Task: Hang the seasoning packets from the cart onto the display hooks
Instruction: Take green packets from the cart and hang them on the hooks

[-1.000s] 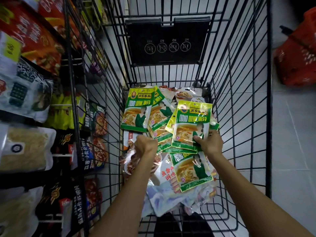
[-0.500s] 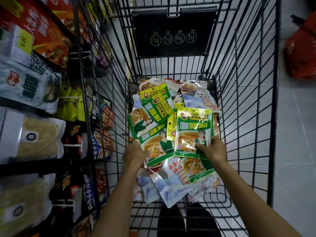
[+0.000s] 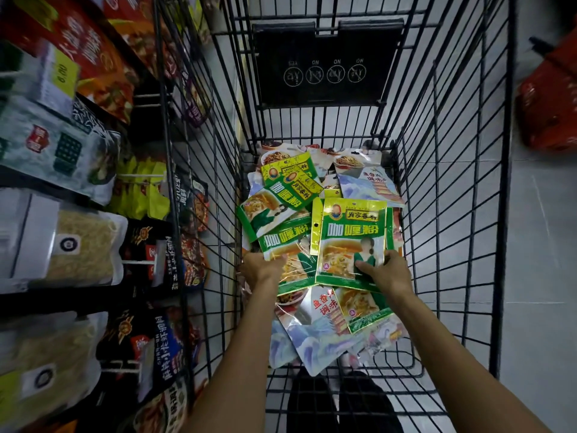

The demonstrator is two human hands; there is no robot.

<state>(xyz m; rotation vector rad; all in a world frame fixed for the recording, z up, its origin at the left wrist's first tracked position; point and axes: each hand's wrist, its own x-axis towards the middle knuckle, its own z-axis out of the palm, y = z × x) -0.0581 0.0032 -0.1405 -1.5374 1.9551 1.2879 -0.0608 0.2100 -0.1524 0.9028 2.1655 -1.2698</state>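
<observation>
Both my arms reach down into a black wire cart [image 3: 449,195]. My right hand [image 3: 385,273] grips the bottom edge of a green and yellow seasoning packet [image 3: 349,239], held upright over the pile, with at least one more packet stacked behind it. My left hand [image 3: 260,270] holds the lower end of another green packet [image 3: 288,248] that lies tilted on the heap. More green packets [image 3: 287,182] and pale blue and white packets [image 3: 315,335] lie loose on the cart floor.
Display hooks [image 3: 140,176] on the left rack carry hanging bags: yellow ones, black ones [image 3: 153,251], noodle bags [image 3: 84,242]. The cart's black child-seat flap [image 3: 324,64] stands at the far end. A red basket [image 3: 549,98] sits on the tiled floor at right.
The green packets my left hand held up a second ago have dropped flat onto the pile. My left hand moved lower and left. My right hand keeps its packet, slightly lower in the cart.
</observation>
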